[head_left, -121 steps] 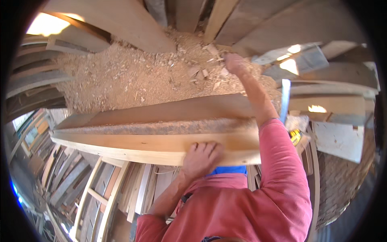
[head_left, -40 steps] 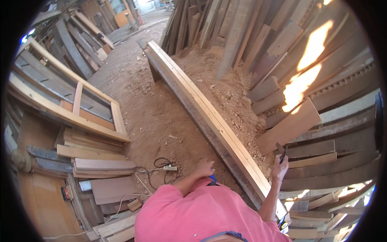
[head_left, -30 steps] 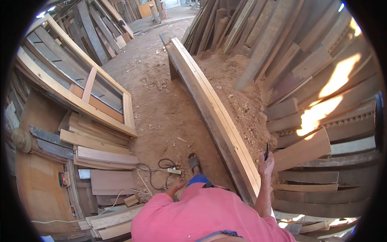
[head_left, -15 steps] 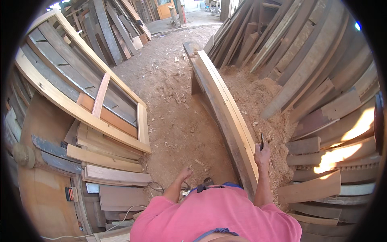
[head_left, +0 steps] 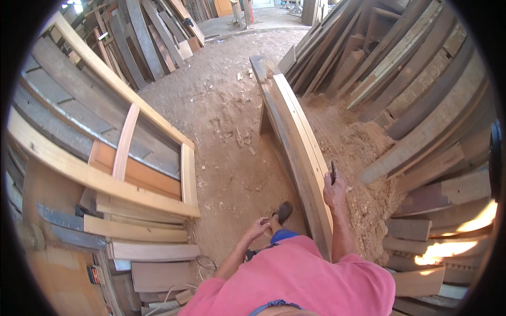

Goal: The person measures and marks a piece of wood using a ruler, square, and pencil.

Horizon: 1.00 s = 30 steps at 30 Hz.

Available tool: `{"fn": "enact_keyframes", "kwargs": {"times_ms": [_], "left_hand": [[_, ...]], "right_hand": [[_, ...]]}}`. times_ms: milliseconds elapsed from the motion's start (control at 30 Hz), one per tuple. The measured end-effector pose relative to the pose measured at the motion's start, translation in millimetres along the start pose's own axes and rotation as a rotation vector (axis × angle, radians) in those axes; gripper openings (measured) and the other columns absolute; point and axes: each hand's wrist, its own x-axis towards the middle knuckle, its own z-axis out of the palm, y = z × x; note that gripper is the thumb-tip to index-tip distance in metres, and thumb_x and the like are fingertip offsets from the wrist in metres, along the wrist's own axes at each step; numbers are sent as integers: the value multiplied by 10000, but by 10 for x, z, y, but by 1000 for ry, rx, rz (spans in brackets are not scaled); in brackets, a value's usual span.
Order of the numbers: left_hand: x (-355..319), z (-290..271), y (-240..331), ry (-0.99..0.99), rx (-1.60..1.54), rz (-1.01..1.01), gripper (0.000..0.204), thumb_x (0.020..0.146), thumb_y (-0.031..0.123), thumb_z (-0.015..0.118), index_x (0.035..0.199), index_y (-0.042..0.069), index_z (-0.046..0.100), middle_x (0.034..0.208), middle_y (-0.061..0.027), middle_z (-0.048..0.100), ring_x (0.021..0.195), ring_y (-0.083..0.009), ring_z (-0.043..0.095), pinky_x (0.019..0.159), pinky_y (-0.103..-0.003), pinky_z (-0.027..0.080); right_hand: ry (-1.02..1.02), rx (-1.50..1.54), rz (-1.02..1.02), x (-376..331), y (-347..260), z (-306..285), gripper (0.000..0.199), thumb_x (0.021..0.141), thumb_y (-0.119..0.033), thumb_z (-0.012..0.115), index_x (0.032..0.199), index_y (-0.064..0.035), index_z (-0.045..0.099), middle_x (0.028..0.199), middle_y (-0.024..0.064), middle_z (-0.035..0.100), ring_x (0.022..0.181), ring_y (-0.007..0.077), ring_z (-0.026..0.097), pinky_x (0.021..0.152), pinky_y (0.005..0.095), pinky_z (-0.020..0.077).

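Note:
My right hand [head_left: 334, 194] is closed round a slim dark handheld tool [head_left: 333, 173], its tip pointing away from me; its exact kind is too small to make out. That hand is beside the pale wooden planks [head_left: 301, 126], which lie lengthwise, edge against edge, on a narrow dark wooden bench [head_left: 274, 105]. Low in front of my body, my left hand [head_left: 257, 228] hangs free with its fingers loosely apart. Nothing shows in it. Just ahead of it, my foot in a dark shoe [head_left: 284, 211] stands on the dusty ground.
A pale wooden frame [head_left: 95, 179] leans at the left over stacked boards [head_left: 158, 253]. Sawdust and shavings [head_left: 363, 152] are heaped right of the bench. Long planks [head_left: 432, 79] lean along the right side. Wood scraps [head_left: 243, 75] lie on the floor.
The view has shifted as I step ahead along the bench, and my foot now shows in front. My left hand has swung forward. The right hand keeps the dark tool beside the planks.

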Motion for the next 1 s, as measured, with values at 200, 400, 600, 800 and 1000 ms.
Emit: {"fn": "enact_keyframes", "kwargs": {"times_ms": [200, 400, 600, 800, 1000], "left_hand": [[1007, -621, 1359, -40, 33, 173, 621, 1035, 228, 701, 1578, 43, 464, 1466, -198, 618, 1308, -285, 642, 1081, -411, 542], [1603, -903, 2316, -41, -61, 398, 669, 982, 178, 768, 1580, 101, 478, 1400, -165, 660, 1257, -272, 668, 1066, -401, 551], [2050, -743, 3040, -282, 213, 383, 601, 975, 221, 759, 1520, 83, 547, 1383, -178, 688, 1265, -285, 672, 1084, -423, 537], [2830, -708, 3620, -432, 539, 639, 602, 972, 307, 742, 1494, 64, 564, 1379, -207, 675, 1216, -372, 675, 1069, -464, 528], [3840, -913, 4127, -525, 517, 755, 572, 918, 248, 744, 1435, 53, 601, 1369, -231, 650, 1296, -422, 600, 1132, -510, 468]], "right_hand": [[-308, 169, -89, 1040, -671, 1111, 198, 991, -215, 709, 1041, -25, 687, 782, 57, 606, 724, 154, 579, 667, 377, 490], [-289, 200, -428, 1550, -1085, 1584, 173, 973, -161, 723, 1071, -17, 727, 833, 105, 673, 764, 242, 654, 705, 388, 516], [-230, 261, -305, 2094, -762, 1356, 154, 953, -126, 741, 1073, -32, 765, 865, 91, 692, 785, 212, 647, 721, 365, 516], [-60, 176, 141, 2808, -288, 1316, 164, 958, -149, 745, 1053, -16, 764, 815, 98, 693, 736, 182, 627, 708, 363, 512], [-157, -6, 279, 4055, 90, 1701, 219, 973, -202, 693, 1028, 5, 740, 833, 143, 706, 768, 203, 651, 738, 386, 513]]}}
